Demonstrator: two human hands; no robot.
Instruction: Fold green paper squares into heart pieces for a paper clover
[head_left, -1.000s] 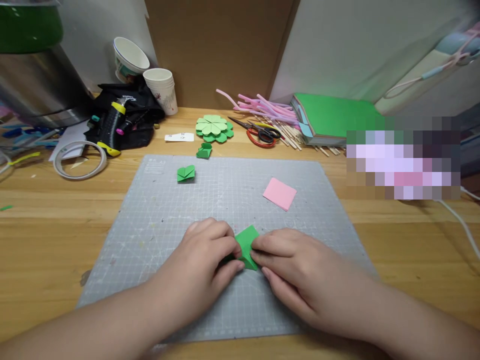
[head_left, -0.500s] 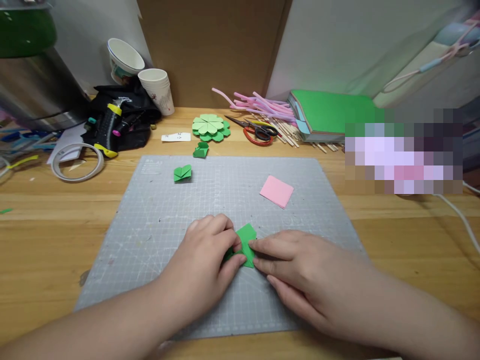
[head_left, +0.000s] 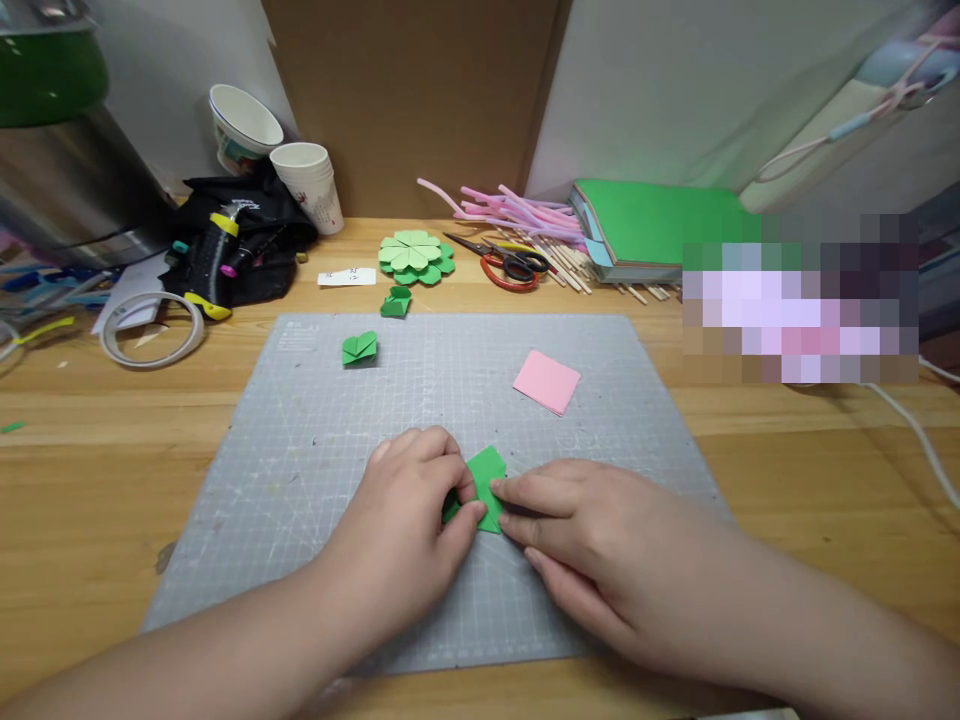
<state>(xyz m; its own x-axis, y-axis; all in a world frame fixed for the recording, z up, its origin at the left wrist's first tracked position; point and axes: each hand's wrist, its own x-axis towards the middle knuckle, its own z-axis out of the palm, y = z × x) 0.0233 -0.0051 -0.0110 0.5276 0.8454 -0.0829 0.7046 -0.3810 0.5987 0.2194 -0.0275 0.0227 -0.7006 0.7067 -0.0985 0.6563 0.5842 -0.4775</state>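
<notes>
A piece of folded green paper (head_left: 489, 480) lies on the grey cutting mat (head_left: 300, 560), between my two hands. My left hand (head_left: 416, 500) pinches its left part with thumb and curled fingers, which hide that side. From the right, my right hand (head_left: 581, 535) rests stretched fingertips on the paper's right edge, pressing it to the mat. Farther up the mat are a small folded green paper piece (head_left: 360, 348) and a stack of pink paper squares (head_left: 547, 381). Another folded green piece (head_left: 396, 301) sits just past the mat's far edge.
Behind the mat lie layered green paper leaves (head_left: 411, 254), scissors (head_left: 517, 265), wooden sticks (head_left: 570, 268), pink pipe cleaners (head_left: 517, 212) and a green book (head_left: 660, 222). On the left are a tape roll (head_left: 112, 345), a black-and-yellow tool (head_left: 212, 265) and paper cups (head_left: 309, 185).
The camera view has shifted slightly, so everything appears a little farther left. Both hands keep nearly the same hold on the green paper.
</notes>
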